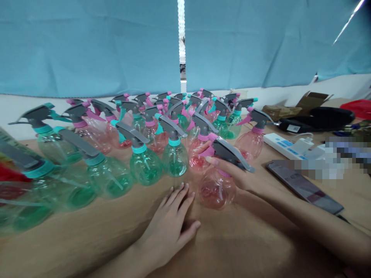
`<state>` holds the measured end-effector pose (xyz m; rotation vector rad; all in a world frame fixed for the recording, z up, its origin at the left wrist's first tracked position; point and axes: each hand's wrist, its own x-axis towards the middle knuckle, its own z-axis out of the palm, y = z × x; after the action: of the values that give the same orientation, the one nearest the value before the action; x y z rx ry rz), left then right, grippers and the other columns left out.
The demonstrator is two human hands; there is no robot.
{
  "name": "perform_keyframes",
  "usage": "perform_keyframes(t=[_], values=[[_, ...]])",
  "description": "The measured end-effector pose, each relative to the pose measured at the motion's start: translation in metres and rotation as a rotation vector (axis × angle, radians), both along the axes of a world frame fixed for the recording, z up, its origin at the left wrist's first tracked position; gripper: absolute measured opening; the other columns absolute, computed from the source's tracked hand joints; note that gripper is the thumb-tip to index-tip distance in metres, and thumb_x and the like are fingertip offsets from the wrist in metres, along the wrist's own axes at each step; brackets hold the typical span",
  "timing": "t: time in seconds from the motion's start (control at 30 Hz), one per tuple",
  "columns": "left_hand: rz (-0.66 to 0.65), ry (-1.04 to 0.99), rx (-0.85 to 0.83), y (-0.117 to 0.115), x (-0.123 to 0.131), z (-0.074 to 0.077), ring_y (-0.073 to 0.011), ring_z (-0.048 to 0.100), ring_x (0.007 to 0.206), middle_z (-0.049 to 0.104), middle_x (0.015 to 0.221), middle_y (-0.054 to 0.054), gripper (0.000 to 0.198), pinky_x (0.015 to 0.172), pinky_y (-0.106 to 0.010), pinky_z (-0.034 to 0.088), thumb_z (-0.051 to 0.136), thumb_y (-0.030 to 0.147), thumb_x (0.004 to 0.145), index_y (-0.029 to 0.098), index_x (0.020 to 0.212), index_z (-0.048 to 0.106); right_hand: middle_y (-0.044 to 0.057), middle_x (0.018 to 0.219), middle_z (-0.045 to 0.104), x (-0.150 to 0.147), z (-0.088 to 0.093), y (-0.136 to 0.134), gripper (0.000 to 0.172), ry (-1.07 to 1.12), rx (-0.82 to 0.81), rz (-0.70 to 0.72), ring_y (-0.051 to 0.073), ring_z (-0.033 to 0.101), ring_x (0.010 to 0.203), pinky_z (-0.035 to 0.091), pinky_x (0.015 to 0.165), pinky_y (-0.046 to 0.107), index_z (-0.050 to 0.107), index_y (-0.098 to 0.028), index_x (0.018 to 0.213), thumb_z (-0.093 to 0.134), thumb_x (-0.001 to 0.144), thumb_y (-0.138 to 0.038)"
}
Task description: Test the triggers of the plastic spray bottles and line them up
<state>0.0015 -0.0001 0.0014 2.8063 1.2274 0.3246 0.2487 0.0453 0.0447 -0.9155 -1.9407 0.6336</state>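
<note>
My left hand (169,222) lies flat on the wooden table, fingers stretched forward and holding nothing. To its right, my right hand (228,168) is closed round the head of a pink spray bottle (217,191), with fingers by the pink trigger. That bottle has a clear pink body and a grey top, and its base appears to rest on the table. Just beyond my left fingertips stand green spray bottles, the nearest a round one (175,160) with a turquoise collar. Part of my right palm is hidden behind the bottle's grey lever.
Many more pink and green spray bottles (110,181) crowd the table's left and back. At right are a phone (304,187), a white power strip (285,146), a black item (295,125) and an open cardboard box (311,99). A blue curtain (116,46) hangs behind.
</note>
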Motion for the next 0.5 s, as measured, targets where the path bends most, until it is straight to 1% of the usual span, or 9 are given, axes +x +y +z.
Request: perform_keyframes(t=[0.1,0.17,0.3,0.5], values=[[0.002,-0.008,0.004,0.0,0.0,0.0,-0.0301,0.034,0.136,0.036,0.149,-0.015,0.056,0.109,-0.05,0.032,0.05,0.045,0.094,0.013,0.139,0.043,0.003,0.101,0.067,0.0,-0.001,-0.003,0.046,0.01,0.054,-0.082,0.028,0.058,0.107,0.049,0.086,0.041,0.065,-0.034,0.11,0.07,0.07,-0.057],[0.003,-0.006,0.005,0.001,0.0,-0.001,-0.0298,0.034,0.137,0.036,0.149,-0.014,0.056,0.109,-0.049,0.031,0.051,0.045,0.093,0.013,0.138,0.043,0.003,0.102,0.067,-0.001,-0.003,-0.006,0.046,0.013,0.073,-0.106,0.029,0.058,0.106,0.049,0.086,0.042,0.065,-0.034,0.11,0.069,0.071,-0.057],[0.005,0.013,0.004,0.001,0.0,-0.001,-0.0296,0.033,0.137,0.035,0.15,-0.014,0.056,0.109,-0.049,0.031,0.05,0.046,0.094,0.014,0.139,0.042,0.003,0.103,0.067,-0.002,-0.003,-0.01,0.05,0.009,0.079,-0.086,0.029,0.058,0.105,0.049,0.085,0.041,0.063,-0.034,0.113,0.07,0.069,-0.057],[0.001,0.023,0.006,0.001,0.0,0.0,-0.0293,0.033,0.137,0.035,0.15,-0.014,0.055,0.109,-0.049,0.032,0.049,0.045,0.094,0.014,0.139,0.043,0.002,0.101,0.067,-0.003,0.0,-0.01,0.049,0.005,0.058,-0.089,0.026,0.061,0.098,0.05,0.082,0.038,0.063,-0.033,0.11,0.07,0.069,-0.059]])
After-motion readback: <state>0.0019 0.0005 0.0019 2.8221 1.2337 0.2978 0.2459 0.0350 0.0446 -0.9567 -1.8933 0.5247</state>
